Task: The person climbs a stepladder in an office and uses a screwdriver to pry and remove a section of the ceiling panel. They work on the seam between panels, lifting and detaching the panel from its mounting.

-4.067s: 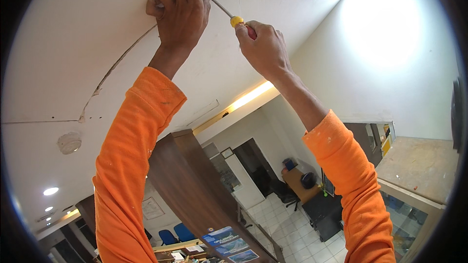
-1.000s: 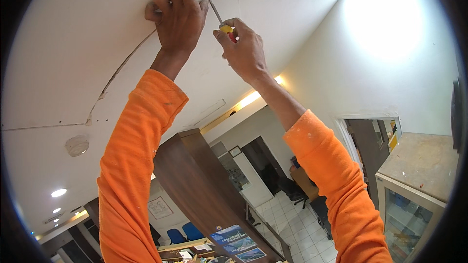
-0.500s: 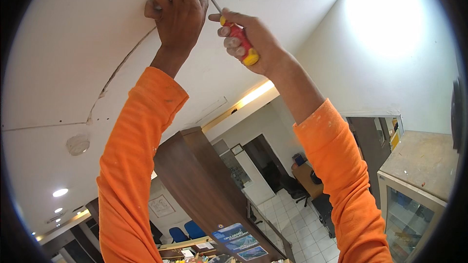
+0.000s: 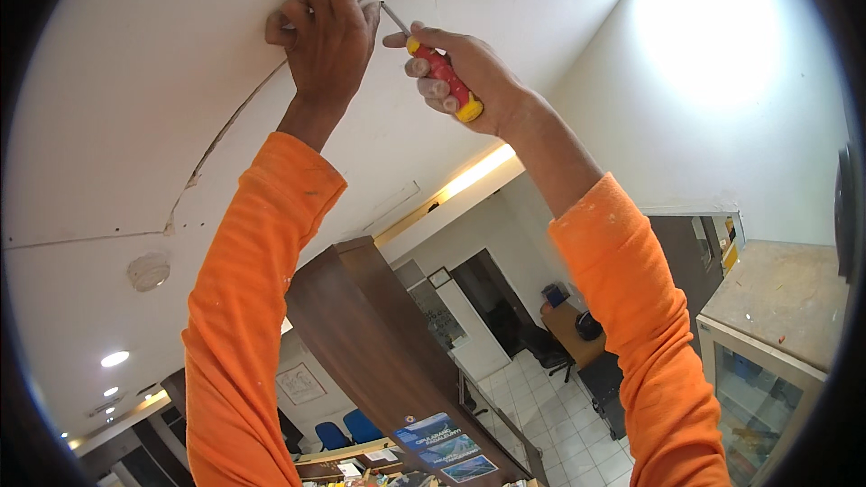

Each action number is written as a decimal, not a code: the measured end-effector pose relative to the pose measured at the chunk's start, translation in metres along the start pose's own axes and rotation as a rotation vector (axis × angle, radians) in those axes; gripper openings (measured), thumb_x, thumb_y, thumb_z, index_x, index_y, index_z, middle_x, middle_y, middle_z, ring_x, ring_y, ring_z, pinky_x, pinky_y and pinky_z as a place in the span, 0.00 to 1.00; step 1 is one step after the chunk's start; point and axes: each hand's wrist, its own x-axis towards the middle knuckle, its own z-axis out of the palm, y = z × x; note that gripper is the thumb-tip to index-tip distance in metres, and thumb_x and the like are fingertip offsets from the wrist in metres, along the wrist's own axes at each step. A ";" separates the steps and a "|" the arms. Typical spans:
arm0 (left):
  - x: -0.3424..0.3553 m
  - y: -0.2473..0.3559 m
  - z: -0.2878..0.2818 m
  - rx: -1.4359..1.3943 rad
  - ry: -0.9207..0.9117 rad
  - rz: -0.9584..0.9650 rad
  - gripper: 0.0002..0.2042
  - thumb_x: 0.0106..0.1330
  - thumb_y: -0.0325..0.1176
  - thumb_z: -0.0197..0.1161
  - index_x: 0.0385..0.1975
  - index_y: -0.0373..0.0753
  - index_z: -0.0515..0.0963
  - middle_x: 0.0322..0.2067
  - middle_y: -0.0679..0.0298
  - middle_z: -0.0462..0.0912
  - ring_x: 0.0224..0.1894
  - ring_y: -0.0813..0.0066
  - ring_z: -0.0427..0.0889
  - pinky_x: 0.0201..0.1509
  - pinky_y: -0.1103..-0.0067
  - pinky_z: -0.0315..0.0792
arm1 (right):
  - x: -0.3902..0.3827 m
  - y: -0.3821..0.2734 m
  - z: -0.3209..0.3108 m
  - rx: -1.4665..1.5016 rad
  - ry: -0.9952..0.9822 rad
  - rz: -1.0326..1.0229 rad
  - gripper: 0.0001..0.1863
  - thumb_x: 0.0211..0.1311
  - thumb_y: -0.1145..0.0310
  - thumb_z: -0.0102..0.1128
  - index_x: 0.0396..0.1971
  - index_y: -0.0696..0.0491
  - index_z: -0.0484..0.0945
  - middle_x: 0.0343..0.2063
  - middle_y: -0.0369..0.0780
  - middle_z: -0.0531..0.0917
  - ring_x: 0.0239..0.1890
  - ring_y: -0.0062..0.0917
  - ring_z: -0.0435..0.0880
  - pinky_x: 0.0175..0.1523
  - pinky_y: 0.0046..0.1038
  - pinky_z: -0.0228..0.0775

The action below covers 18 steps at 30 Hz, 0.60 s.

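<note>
Nearest, my orange sleeves (image 4: pixel 248 307) reach up at the ceiling seam (image 4: pixel 216 140). Right hand (image 4: pixel 492 86), below the upper run of the seam: fingers clamped round the screwdriver (image 4: pixel 442 70). Change: a second ago the hand hid most of the handle; now the grip is turned, red middle and yellow butt showing, much as half a second ago. Screwdriver sits just below the seam's upper run, long axis slanting, butt away from the seam to the lower right, metal tip up-left toward it, near my left hand (image 4: pixel 332 36); can't tell if the tip touches anything. Left hand lies over the seam, about where it was, fingers bent; can't tell if they pinch anything. Beyond: round white fixture (image 4: pixel 149 271) below the seam's lower end, brown wood panel (image 4: pixel 388 343) lower right of the seam, then blue chairs (image 4: pixel 363 427) well below it.
</note>
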 end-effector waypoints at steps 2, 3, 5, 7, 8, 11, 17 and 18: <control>-0.002 -0.003 0.000 0.039 -0.024 -0.003 0.24 0.63 0.50 0.75 0.53 0.49 0.73 0.45 0.68 0.70 0.48 0.60 0.67 0.50 0.57 0.55 | -0.012 -0.022 0.020 -0.679 0.222 -0.019 0.16 0.79 0.61 0.51 0.53 0.56 0.79 0.28 0.38 0.80 0.22 0.19 0.81 0.24 0.24 0.76; -0.002 -0.003 0.001 0.054 -0.031 -0.004 0.24 0.63 0.50 0.75 0.53 0.49 0.73 0.45 0.68 0.70 0.48 0.60 0.67 0.50 0.57 0.55 | -0.011 -0.019 0.025 -0.954 0.321 -0.101 0.15 0.77 0.61 0.53 0.52 0.55 0.80 0.30 0.40 0.82 0.25 0.24 0.84 0.27 0.29 0.78; -0.002 -0.005 0.005 0.086 0.008 -0.006 0.24 0.63 0.50 0.75 0.53 0.49 0.73 0.45 0.69 0.70 0.48 0.60 0.67 0.50 0.57 0.55 | -0.006 -0.010 0.037 -1.500 0.517 -0.273 0.14 0.74 0.62 0.56 0.50 0.54 0.81 0.35 0.46 0.86 0.30 0.34 0.89 0.33 0.38 0.82; -0.001 -0.001 0.005 0.078 0.009 -0.012 0.25 0.63 0.50 0.75 0.53 0.50 0.73 0.45 0.69 0.70 0.48 0.60 0.67 0.51 0.57 0.55 | -0.007 0.003 0.032 -1.585 0.579 -0.359 0.15 0.72 0.62 0.57 0.50 0.55 0.81 0.37 0.49 0.86 0.34 0.40 0.90 0.39 0.43 0.82; -0.003 0.001 0.003 0.061 -0.009 -0.015 0.25 0.63 0.50 0.75 0.53 0.50 0.73 0.45 0.69 0.70 0.48 0.60 0.67 0.51 0.57 0.55 | -0.007 0.009 0.029 -1.626 0.608 -0.403 0.15 0.71 0.62 0.57 0.50 0.56 0.81 0.38 0.50 0.86 0.36 0.43 0.90 0.42 0.45 0.82; 0.000 -0.001 0.001 0.018 -0.009 -0.010 0.25 0.62 0.51 0.76 0.53 0.50 0.73 0.46 0.69 0.71 0.48 0.61 0.67 0.51 0.57 0.55 | -0.001 0.017 0.021 -1.447 0.596 -0.415 0.16 0.73 0.62 0.59 0.55 0.52 0.81 0.39 0.47 0.86 0.38 0.45 0.88 0.46 0.46 0.80; -0.005 -0.004 0.005 0.060 0.005 -0.001 0.25 0.62 0.51 0.76 0.52 0.50 0.73 0.45 0.69 0.71 0.47 0.60 0.68 0.50 0.57 0.56 | 0.000 0.015 -0.001 -1.357 0.448 -0.525 0.18 0.74 0.69 0.57 0.61 0.51 0.80 0.38 0.46 0.82 0.37 0.41 0.86 0.43 0.42 0.81; -0.003 -0.003 0.005 0.063 0.013 -0.006 0.25 0.62 0.51 0.76 0.52 0.50 0.73 0.45 0.69 0.71 0.47 0.60 0.69 0.50 0.57 0.56 | 0.001 0.017 -0.001 -1.443 0.494 -0.565 0.18 0.74 0.69 0.57 0.61 0.50 0.80 0.39 0.46 0.81 0.38 0.40 0.86 0.42 0.42 0.81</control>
